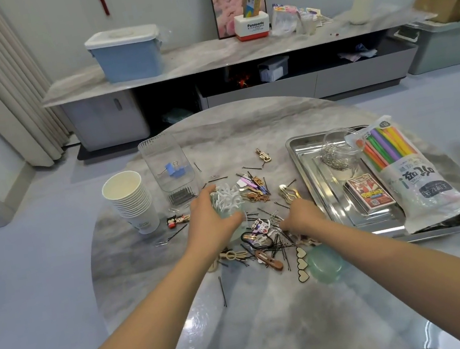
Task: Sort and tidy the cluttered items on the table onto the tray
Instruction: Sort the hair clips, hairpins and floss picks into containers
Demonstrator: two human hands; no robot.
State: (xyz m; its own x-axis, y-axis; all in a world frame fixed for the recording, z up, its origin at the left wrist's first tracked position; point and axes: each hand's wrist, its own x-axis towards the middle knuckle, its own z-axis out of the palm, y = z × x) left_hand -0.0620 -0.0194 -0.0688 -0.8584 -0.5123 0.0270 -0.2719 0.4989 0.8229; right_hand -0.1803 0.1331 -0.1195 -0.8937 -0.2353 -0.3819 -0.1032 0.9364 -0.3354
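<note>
A heap of hair clips and black bobby pins [267,238] covers the middle of the round marble table [245,129]. My left hand [210,218] grips a small pale green jar [230,213] stuffed with white clips. My right hand [299,214] is curled over the pile, pinching small clips at its fingertips. The steel tray [295,151] at the right holds a clear jar of paper clips [337,150], a red card box [370,195] and a bag of coloured straws [401,167]. A pale green lid [326,265] lies near my right forearm.
A stack of paper cups [131,203] stands at the left. Beside it is a clear plastic box [168,166] with a blue binder clip and bobby pins inside. A cartoon clip [177,220] and stray pins lie around. A low cabinet stands beyond the table.
</note>
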